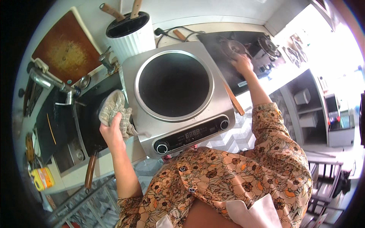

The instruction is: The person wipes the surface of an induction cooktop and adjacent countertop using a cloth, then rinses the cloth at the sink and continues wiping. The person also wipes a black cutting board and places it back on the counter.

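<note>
A crumpled, greyish checked cloth (116, 114) is gripped in my left hand (111, 129), above the sink's near right edge. Between my hands stands a steel induction cooker (129, 74) with a round black plate (174, 84) and a front panel with two knobs. My right hand (242, 63) reaches over the black gas hob (225, 65) and touches the near side of its left burner (233, 48); its fingertips are partly blurred. Whether those fingers grip the burner part cannot be told.
Left are a sink (88, 119), a chrome faucet (61, 85), a pan handle (90, 171) jutting over the counter edge and a yellow bottle (42, 178). Behind stand a cutting board (64, 51) and a white knife holder (131, 40). A wooden strip (235, 99) lies beside the cooker.
</note>
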Action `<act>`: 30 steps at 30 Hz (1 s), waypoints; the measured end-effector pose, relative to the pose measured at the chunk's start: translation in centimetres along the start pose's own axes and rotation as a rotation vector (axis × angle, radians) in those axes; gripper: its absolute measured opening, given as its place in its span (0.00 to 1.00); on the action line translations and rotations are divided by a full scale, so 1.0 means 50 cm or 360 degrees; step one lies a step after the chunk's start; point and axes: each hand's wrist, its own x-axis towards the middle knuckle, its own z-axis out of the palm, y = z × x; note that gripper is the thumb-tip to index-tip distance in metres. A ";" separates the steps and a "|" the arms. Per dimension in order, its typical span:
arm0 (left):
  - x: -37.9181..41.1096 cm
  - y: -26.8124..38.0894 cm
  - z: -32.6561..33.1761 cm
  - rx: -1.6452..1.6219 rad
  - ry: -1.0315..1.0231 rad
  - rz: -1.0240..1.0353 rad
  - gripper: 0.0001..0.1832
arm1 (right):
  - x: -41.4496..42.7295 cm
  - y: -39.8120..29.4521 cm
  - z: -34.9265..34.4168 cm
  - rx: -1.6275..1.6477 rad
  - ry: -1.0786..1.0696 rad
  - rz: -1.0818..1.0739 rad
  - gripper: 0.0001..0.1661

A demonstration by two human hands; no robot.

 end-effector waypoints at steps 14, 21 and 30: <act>-0.056 -0.127 -0.003 0.1293 0.0059 0.0447 0.26 | -0.102 -0.262 -0.166 0.0585 0.0324 -0.0531 0.16; -0.052 -0.134 -0.003 0.1380 0.0137 0.0340 0.25 | -0.194 -0.620 -0.146 0.0751 -0.0364 -0.1038 0.17; -0.053 -0.138 -0.013 0.1311 0.0101 0.0322 0.26 | -0.238 -0.647 -0.093 0.0706 -0.0520 -0.1246 0.07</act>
